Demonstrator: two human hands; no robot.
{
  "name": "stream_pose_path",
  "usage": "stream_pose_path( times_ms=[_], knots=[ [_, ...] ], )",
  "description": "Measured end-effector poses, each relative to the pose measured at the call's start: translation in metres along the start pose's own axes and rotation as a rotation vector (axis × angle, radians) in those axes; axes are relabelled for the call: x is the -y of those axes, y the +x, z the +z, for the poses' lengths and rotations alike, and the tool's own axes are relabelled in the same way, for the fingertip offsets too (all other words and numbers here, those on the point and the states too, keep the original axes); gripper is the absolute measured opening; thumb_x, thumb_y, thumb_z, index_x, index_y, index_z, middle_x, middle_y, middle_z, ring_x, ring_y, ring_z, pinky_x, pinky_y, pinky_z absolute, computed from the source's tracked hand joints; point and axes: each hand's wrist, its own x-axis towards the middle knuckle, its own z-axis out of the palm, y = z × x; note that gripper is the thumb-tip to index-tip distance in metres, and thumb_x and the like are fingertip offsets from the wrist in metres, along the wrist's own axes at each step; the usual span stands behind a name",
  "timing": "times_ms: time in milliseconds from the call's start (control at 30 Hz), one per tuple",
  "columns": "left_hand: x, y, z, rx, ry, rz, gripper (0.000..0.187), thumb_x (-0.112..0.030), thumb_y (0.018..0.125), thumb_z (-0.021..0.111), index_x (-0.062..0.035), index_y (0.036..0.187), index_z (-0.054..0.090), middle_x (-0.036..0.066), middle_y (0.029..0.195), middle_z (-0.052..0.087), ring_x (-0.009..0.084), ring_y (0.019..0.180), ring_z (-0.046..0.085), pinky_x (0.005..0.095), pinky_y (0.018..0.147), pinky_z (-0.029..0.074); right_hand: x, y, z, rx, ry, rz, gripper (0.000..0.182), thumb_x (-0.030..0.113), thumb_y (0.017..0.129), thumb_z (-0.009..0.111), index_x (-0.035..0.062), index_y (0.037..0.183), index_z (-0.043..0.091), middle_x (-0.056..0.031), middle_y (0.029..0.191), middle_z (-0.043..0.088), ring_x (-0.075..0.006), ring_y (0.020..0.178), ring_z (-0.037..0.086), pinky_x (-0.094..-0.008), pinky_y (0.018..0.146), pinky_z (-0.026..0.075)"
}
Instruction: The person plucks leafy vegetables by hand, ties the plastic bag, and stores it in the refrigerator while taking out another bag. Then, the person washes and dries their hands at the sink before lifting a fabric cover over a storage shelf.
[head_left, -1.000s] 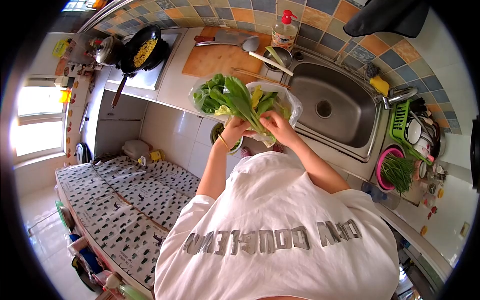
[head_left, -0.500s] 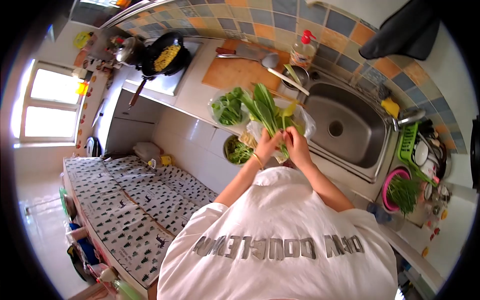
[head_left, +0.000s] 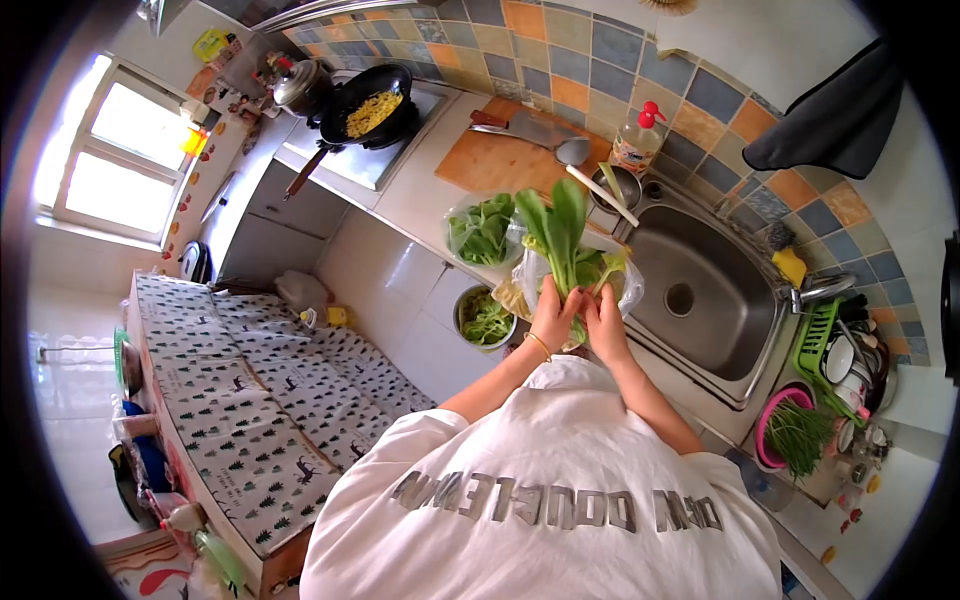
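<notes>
My left hand (head_left: 553,316) is closed around the stems of a bunch of leafy greens (head_left: 560,235), whose broad leaves point away from me. Pressed close beside it, my right hand (head_left: 603,325) has its fingers together at the base of the same bunch. A yellowish leaf (head_left: 607,268) sticks up by the right fingertips; exactly what they pinch is partly hidden. Behind the greens lies a crumpled clear plastic bag (head_left: 632,290). To the left, another clear bag of greens (head_left: 482,228) rests on the counter. Below that stands a metal bowl of picked greens (head_left: 486,318).
A steel sink (head_left: 715,300) is on the right, with a ladle (head_left: 573,150) and soap bottle (head_left: 637,140) behind. A cleaver lies on the cutting board (head_left: 480,160). A wok (head_left: 365,108) with yellow food sits on the stove. A pink basin (head_left: 768,425) stands far right.
The bunch now stands more upright, its leaves spread toward the counter. Both hands stay together at the stems. The camera view has shifted and tilted slightly.
</notes>
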Motion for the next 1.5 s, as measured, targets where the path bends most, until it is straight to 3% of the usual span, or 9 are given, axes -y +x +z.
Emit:
stream_pose_path(
  times_ms=[67,300,567,667,800,967,1233,1333,1500],
  knots=[
    [0.0,0.0,-0.001,0.044,-0.212,-0.14,0.021,-0.019,0.1,0.05,-0.0045,0.113,0.042,0.004,0.083,0.054,0.0096,0.067,0.049,0.0251,0.056,0.042,0.005,-0.002,0.0,0.051,0.226,0.076,0.009,0.014,0.102,0.045,0.0059,0.104,0.044,0.0004,0.074,0.053,-0.0061,0.06,0.05,-0.0224,0.051,0.039],
    [-0.013,0.003,-0.021,0.196,-0.823,-0.371,0.022,-0.019,0.094,0.043,-0.0063,0.111,0.05,0.003,0.084,0.05,0.0101,0.057,0.039,0.0245,0.053,0.033,0.012,0.007,-0.014,0.091,0.482,0.327,0.008,0.017,0.103,0.042,0.0084,0.103,0.044,0.0028,0.065,0.043,-0.0045,0.05,0.033,-0.0218,0.045,0.026],
    [-0.021,0.005,-0.029,0.253,-0.866,-0.375,0.03,-0.018,0.081,0.046,-0.0039,0.107,0.052,0.004,0.084,0.048,0.0119,0.056,0.036,0.026,0.055,0.031,-0.021,0.029,-0.034,0.078,-0.461,0.295,0.035,0.033,0.099,0.052,0.0021,0.115,0.055,0.002,0.06,0.049,-0.0081,0.051,0.046,-0.0244,0.048,0.038],
    [-0.025,-0.002,-0.029,0.278,-0.968,-0.395,0.041,-0.016,0.079,0.046,-0.0029,0.117,0.051,0.002,0.083,0.046,0.0118,0.057,0.036,0.0258,0.057,0.031,-0.003,0.017,-0.038,0.055,-0.599,0.008,0.033,0.029,0.098,0.056,0.0,0.114,0.057,0.0012,0.062,0.055,-0.0072,0.056,0.052,-0.0238,0.053,0.041],
    [-0.037,-0.011,-0.027,0.304,-1.038,-0.373,0.057,-0.016,0.079,0.044,-0.0092,0.136,0.043,0.001,0.085,0.047,0.0111,0.058,0.036,0.0258,0.058,0.03,0.036,0.008,-0.027,0.193,0.1,0.096,0.027,0.023,0.095,0.063,-0.0017,0.106,0.063,0.0013,0.074,0.061,-0.0043,0.067,0.053,-0.0221,0.058,0.043],
    [-0.047,-0.013,-0.026,0.384,-1.126,-0.436,0.058,-0.015,0.079,0.042,-0.0177,0.137,0.041,0.0,0.088,0.048,0.0122,0.06,0.037,0.0259,0.06,0.032,0.071,0.0,-0.021,0.306,0.196,0.159,0.026,0.021,0.093,0.066,-0.0017,0.107,0.063,0.0002,0.077,0.061,-0.0042,0.066,0.052,-0.0208,0.059,0.044],
    [-0.032,-0.005,-0.031,0.383,-0.666,-0.374,0.039,-0.034,0.099,0.044,-0.0136,0.132,0.041,-0.001,0.086,0.048,0.0095,0.061,0.042,0.0228,0.054,0.034,0.065,0.003,-0.007,0.189,0.218,0.12,0.016,0.013,0.093,0.063,-0.0003,0.094,0.054,-0.0022,0.075,0.061,-0.009,0.068,0.061,-0.0246,0.055,0.046],
    [-0.035,-0.001,-0.036,0.42,-0.409,-0.237,0.03,-0.032,0.104,0.041,-0.0099,0.125,0.04,-0.001,0.08,0.046,0.0059,0.061,0.043,0.0179,0.05,0.032,0.07,0.002,0.004,0.151,0.354,0.065,0.011,0.014,0.097,0.057,0.0038,0.097,0.052,0.0004,0.072,0.057,-0.0052,0.06,0.049,-0.0229,0.051,0.038],
    [-0.03,0.0,-0.028,0.183,-0.21,-0.101,0.021,-0.023,0.103,0.045,-0.0057,0.113,0.041,0.001,0.079,0.05,0.0078,0.064,0.047,0.0228,0.053,0.04,0.063,0.003,0.021,-0.104,-0.338,-0.22,0.012,0.012,0.099,0.048,0.0004,0.096,0.048,-0.0136,0.075,0.06,-0.0235,0.064,0.06,-0.037,0.057,0.046]
  ],
)
